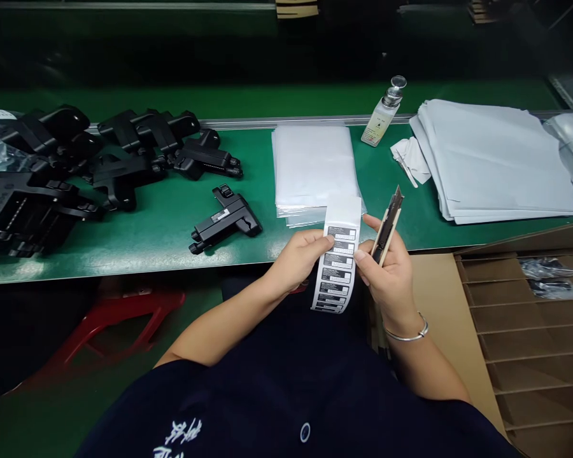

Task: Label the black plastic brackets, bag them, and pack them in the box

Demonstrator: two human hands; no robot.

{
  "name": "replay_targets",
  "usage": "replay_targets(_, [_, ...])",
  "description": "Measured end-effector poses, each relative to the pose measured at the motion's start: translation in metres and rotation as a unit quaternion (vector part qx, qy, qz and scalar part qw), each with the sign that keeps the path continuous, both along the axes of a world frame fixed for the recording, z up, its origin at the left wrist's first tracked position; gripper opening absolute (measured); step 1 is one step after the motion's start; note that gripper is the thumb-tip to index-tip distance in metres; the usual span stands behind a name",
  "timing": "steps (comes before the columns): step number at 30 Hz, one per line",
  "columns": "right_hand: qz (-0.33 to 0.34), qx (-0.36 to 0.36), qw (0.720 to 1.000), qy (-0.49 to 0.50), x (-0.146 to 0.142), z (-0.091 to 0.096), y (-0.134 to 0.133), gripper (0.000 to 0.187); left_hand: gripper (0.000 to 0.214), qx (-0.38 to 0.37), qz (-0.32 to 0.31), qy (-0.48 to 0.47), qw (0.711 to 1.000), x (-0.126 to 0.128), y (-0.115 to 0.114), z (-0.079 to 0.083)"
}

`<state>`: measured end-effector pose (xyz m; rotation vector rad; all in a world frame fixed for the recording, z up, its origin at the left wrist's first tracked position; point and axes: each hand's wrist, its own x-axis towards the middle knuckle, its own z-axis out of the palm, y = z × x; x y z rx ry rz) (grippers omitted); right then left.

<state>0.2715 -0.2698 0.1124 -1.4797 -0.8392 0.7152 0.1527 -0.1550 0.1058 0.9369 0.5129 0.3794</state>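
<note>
My left hand [298, 257] pinches the left edge of a white strip of printed labels [338, 261], held upright in front of my body at the table's near edge. On the strip's right edge rests the thumb of my right hand [386, 273], which also grips a slim utility knife [388, 224] that points up and away. A silver bracelet [407, 334] sits on my right wrist. One black plastic part [224, 219] lies alone on the green table [172, 222], left of my hands.
A heap of black plastic parts [76, 159] fills the table's left. A stack of clear bags [312, 168] lies behind my hands, a small bottle [384, 111] and white sheets [491, 162] to the right. A cardboard box with dividers [530, 331] stands at right, a red stool [109, 324] below.
</note>
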Motion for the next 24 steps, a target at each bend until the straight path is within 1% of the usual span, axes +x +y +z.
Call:
replay_targets(6, [-0.001,0.012,1.000,0.003,-0.001,-0.002,0.001,0.046,0.030,-0.019,0.004,0.008,1.000,0.000,0.000,-0.001])
replay_targets(11, [-0.002,0.023,1.000,0.008,-0.001,-0.004,0.002,0.045,0.031,-0.017,0.004,0.001,1.000,0.001,0.001,-0.004])
replay_targets(13, [-0.007,0.025,1.000,0.010,-0.001,-0.005,0.003,0.044,0.035,-0.005,0.004,0.001,1.000,0.001,0.000,-0.006])
replay_targets(16, [-0.026,0.038,0.999,0.024,0.002,-0.005,0.006,0.040,0.048,0.048,0.005,-0.006,0.999,-0.001,-0.001,-0.008])
replay_targets(19, [-0.059,0.056,0.996,0.036,0.010,-0.003,0.011,0.036,0.053,0.106,-0.037,-0.004,0.994,-0.006,-0.004,-0.008])
replay_targets(21, [-0.079,0.062,0.994,0.038,0.017,-0.001,0.015,0.034,0.049,0.112,-0.070,0.019,0.991,-0.008,-0.006,-0.007])
replay_targets(24, [-0.090,0.063,0.993,0.038,0.026,0.002,0.021,0.035,0.041,0.099,-0.081,0.047,0.991,-0.009,-0.008,-0.004])
